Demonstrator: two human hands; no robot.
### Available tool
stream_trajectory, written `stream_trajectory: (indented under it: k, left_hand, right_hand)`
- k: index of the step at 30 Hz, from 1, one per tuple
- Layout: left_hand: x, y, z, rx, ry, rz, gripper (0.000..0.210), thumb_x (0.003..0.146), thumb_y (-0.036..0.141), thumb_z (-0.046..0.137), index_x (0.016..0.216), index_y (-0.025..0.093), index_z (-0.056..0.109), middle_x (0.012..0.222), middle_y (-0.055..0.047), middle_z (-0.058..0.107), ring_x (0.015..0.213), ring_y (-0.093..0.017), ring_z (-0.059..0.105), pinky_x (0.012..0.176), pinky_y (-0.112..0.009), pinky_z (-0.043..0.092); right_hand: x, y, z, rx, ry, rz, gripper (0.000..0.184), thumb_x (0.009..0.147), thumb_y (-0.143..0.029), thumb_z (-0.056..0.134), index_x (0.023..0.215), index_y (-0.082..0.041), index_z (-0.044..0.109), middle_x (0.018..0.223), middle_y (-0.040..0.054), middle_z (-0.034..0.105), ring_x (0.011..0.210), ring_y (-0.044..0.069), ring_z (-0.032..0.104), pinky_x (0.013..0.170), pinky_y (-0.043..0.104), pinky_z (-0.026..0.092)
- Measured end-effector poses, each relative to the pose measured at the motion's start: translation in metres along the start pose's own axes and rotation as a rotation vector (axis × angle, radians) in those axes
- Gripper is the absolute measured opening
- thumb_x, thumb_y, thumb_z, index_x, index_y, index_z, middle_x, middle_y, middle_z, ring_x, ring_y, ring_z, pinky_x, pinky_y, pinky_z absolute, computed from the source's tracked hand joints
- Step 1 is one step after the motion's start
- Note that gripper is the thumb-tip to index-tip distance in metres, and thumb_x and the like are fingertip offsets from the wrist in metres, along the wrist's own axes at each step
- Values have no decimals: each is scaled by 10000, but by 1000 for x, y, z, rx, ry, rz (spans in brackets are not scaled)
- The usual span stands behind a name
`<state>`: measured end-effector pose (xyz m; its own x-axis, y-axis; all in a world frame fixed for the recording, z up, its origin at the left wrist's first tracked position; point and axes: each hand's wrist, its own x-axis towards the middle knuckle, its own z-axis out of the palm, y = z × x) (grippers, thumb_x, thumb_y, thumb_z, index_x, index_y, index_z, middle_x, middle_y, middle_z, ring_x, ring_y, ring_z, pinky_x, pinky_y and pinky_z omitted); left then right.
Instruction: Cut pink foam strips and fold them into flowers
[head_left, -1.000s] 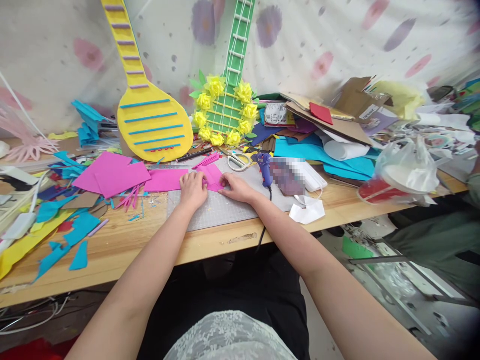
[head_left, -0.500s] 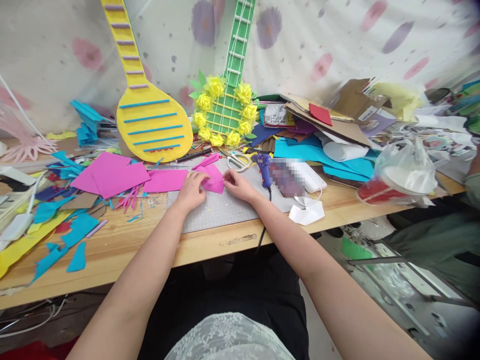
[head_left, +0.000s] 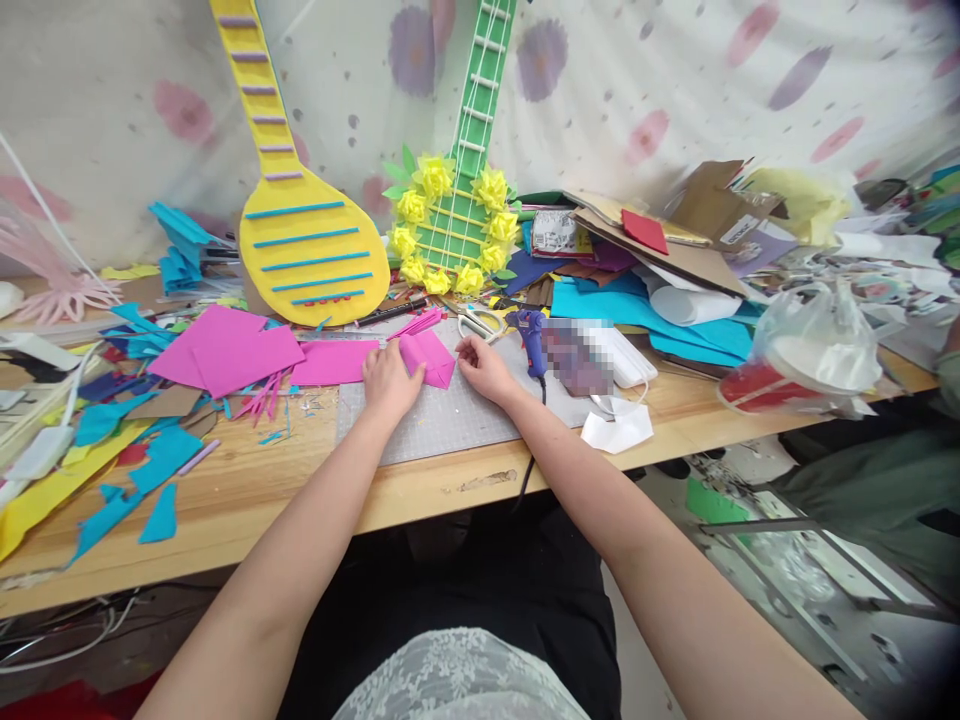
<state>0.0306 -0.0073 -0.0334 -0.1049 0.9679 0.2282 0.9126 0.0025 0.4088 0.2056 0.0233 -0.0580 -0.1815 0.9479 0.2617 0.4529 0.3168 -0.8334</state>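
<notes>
A folded piece of pink paper [head_left: 429,358] lies on the grey cutting mat [head_left: 420,435], with creases near its right corner. My left hand [head_left: 390,382] is at its left side, thumb on the paper's edge and fingers bent over the pink sheet. Just off the right corner, my right hand [head_left: 484,368] has its fingers curled together, with nothing visible in them. A flat pink strip [head_left: 334,362] extends left from beneath my left hand. Behind the folded piece lie thin pink strips [head_left: 418,321] and a pair of scissors [head_left: 481,324].
A blue glue gun [head_left: 533,340] with a black cord lies right of my right hand. Pink sheets [head_left: 236,350] and blue scraps [head_left: 159,515] cover the left side. Behind stand a yellow paper instrument [head_left: 315,235] and a green one [head_left: 450,225]. A bagged cup [head_left: 795,370] sits at right.
My left hand has shifted its grip, its thumb now at the folded paper's left edge. My right hand has drawn slightly away from the corner. The view has shifted a little.
</notes>
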Motion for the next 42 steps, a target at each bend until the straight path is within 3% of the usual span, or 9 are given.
stream_trajectory:
  k: [7,10,14,19,24,30,34,37,42]
  left_hand:
    - [4,12,9,-282,-26,74,498,724,137,563,1189,206,400,1069,-63,606,1039,-208,553,907,-365,423]
    - [6,11,11,-315,-37,104,442,744,151,552,1162,205,419,1054,-65,594,1019,-187,558,880,-333,446]
    - [9,11,9,-148,-57,112,388,795,259,548,1165,180,463,1139,-101,597,1121,-242,519,988,-379,379]
    - [21,19,5,28,-122,48,573,748,268,599,1269,132,405,1266,-177,536,1240,-318,444,1025,-430,324]
    - [36,37,-4,-37,-233,-135,753,609,135,670,1296,159,363,1293,-212,488,1160,-314,531,894,-404,436]
    - [44,38,-2,-127,-311,-186,716,565,132,705,1215,193,412,1151,-156,615,1010,-287,614,770,-378,482]
    - [51,25,8,-419,-284,-200,596,619,152,678,1172,178,457,1103,-115,641,963,-230,629,760,-325,485]
    - [57,20,4,-490,-292,-171,537,651,128,630,1157,179,460,1106,-95,645,959,-196,626,738,-286,486]
    - [74,16,-17,-493,-539,71,551,596,96,607,1129,163,486,1073,-74,650,892,-183,629,687,-257,485]
  right_hand:
    - [-1,-1,-1,-3,1,-3,178,698,-154,444,868,-197,470,780,-7,526,677,110,493,669,262,431]
    - [-1,-1,-1,-3,12,-5,177,702,-156,443,872,-199,474,783,-2,536,684,117,501,676,271,440]
    - [0,0,-2,-37,59,8,195,707,-136,441,885,-196,493,821,20,579,739,136,534,711,293,457]
    - [0,2,-5,-49,85,18,336,694,-79,428,996,-199,511,983,53,630,878,155,576,791,323,472]
    - [0,2,-5,-33,76,35,346,702,-75,418,1015,-187,512,999,64,630,845,144,585,826,332,481]
    - [0,6,-5,-18,118,44,306,710,-97,433,990,-187,520,983,67,626,828,150,584,821,340,486]
    - [0,5,-5,3,127,57,300,712,-101,439,989,-189,513,991,72,621,841,156,585,815,343,486]
    - [1,4,-6,50,150,73,291,722,-122,448,999,-202,494,1009,66,618,855,155,589,805,337,490]
    - [3,5,-6,142,169,94,312,738,-143,441,1042,-208,463,1011,69,622,894,166,596,805,336,487]
